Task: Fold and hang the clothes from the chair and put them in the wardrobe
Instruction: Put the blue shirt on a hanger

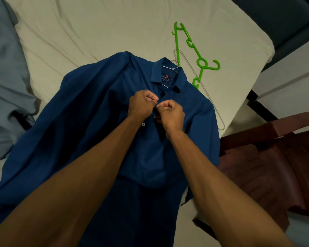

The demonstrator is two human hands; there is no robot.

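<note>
While the blue shirt lies flat on the bed, a person fastens its upper placket button.

Left hand and right hand each pinch a placket edge below the collar, a wire hanger already inside the neck; judged best done by keeping both edges taut and aligned. Green hanger lies beside; the chair stands at right.

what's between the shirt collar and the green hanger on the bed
In the head view, a thin wire hanger lies between the blue shirt's collar and the green hanger, crossing under the green one.
</note>
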